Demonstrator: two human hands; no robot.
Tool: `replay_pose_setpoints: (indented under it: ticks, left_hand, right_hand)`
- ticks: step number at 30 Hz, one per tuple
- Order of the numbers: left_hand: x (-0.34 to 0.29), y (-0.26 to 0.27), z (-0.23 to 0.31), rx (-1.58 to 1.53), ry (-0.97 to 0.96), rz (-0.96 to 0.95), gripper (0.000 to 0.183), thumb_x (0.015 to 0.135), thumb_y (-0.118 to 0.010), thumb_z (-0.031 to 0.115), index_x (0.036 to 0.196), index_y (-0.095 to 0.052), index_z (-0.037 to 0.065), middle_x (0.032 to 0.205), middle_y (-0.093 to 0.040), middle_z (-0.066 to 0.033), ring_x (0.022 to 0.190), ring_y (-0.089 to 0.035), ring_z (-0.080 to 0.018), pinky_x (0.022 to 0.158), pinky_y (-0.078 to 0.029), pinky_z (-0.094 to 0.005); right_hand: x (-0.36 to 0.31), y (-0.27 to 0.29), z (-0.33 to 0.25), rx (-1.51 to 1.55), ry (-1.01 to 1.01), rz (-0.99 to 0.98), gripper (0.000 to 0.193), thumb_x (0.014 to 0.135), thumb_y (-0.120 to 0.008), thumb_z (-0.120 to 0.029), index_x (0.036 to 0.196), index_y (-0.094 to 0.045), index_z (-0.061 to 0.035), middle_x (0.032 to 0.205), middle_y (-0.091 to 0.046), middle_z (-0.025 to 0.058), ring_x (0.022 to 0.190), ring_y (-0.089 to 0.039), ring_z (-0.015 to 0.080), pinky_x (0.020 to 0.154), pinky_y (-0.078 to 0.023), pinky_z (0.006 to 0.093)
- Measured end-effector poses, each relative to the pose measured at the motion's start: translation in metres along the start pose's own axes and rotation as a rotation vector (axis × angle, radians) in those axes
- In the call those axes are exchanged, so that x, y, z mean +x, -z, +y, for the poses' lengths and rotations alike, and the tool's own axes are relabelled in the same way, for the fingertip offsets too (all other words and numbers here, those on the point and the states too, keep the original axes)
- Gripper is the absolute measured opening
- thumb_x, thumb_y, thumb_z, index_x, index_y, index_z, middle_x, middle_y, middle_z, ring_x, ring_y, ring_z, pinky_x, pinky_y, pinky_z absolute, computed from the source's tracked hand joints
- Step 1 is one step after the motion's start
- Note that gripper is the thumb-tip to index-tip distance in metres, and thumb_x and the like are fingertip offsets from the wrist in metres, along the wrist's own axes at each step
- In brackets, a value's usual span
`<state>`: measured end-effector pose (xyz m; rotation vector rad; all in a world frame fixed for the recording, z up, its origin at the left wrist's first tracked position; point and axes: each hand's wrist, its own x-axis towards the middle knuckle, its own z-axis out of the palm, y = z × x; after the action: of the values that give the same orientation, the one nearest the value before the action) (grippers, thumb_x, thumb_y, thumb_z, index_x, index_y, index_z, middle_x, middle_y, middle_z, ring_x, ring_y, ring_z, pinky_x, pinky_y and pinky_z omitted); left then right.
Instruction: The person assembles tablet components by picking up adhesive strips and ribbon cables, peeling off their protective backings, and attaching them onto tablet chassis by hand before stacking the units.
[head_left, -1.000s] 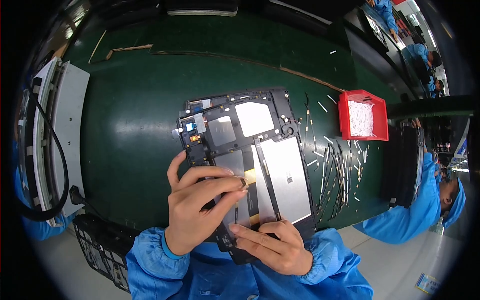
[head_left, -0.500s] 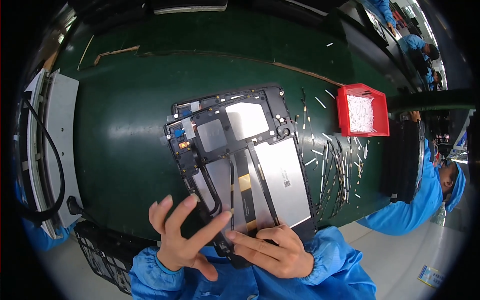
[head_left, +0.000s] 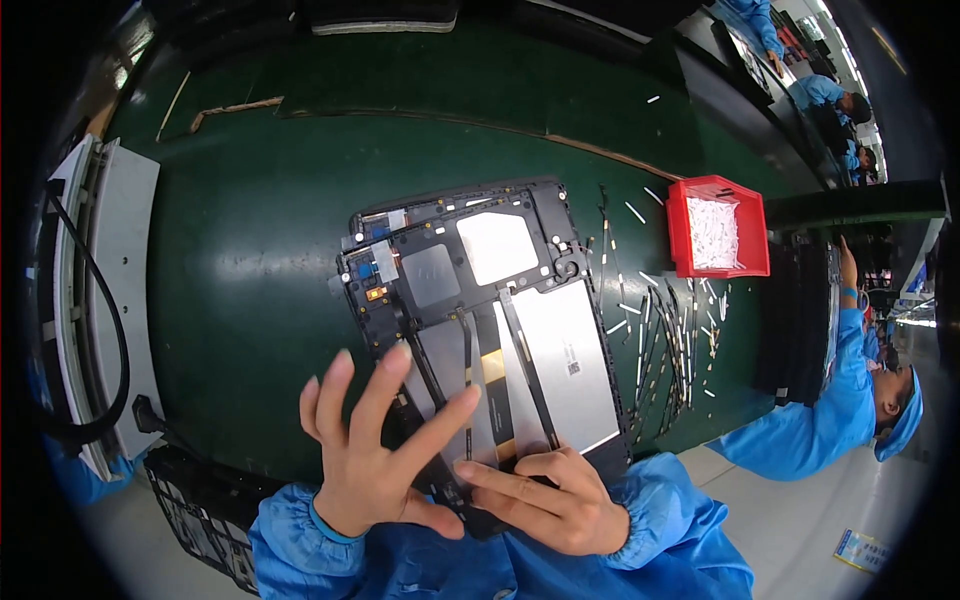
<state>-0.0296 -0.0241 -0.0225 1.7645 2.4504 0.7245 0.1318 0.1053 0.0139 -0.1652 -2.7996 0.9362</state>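
An opened tablet lies tilted before me, its silver back plates, black frame and gold-taped ribbon cable exposed. Beneath it, a second, similar dark unit shows along the upper left edge. My left hand is spread over the lower left side, its index fingertip at a thin black cable strip on the tablet. Two fingers of my right hand stretch across the tablet's lower edge, the index tip near the strip's lower end. Whether that hand also pinches anything is hidden.
To the right stands a red bin full of small white strips. Loose black cable strips and white pieces lie below it. A grey-white panel stands at left. A co-worker in blue sits at right beside a dark stack.
My left hand has shifted up and right, its index finger farther along the cable strip. My right hand stays nearly in place. The co-worker's hand shows higher beside the dark stack.
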Motion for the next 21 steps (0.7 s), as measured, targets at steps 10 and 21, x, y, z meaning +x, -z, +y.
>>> replay_pose_setpoints:
  ticks: [10, 21]
  left_hand:
    - [0.041, 0.006, 0.008, -0.338, 0.246, -0.029, 0.048, 0.071, -0.073, 0.023, 0.118, -0.063, 0.022, 0.15, -0.008, -0.0238, 0.135, -0.008, -0.0483, 0.107, -0.011, -0.0557]
    - [0.032, -0.009, 0.015, -0.805, 0.381, 0.129, 0.064, 0.073, -0.069, 0.008, 0.133, -0.047, 0.009, 0.148, -0.002, -0.0244, 0.134, -0.025, -0.0393, 0.105, -0.032, -0.0437]
  right_hand:
    - [0.001, 0.008, -0.001, -0.092, 0.081, -0.045, 0.024, 0.071, -0.068, -0.011, 0.092, -0.064, -0.0008, 0.107, -0.062, 0.008, 0.082, -0.054, 0.0191, 0.065, -0.047, 0.0299]
    - [0.01, 0.022, -0.005, -0.131, -0.055, -0.165, 0.052, 0.076, -0.069, -0.042, 0.111, -0.063, -0.0044, 0.057, -0.046, 0.0012, 0.051, -0.05, 0.0152, 0.051, -0.043, 0.0266]
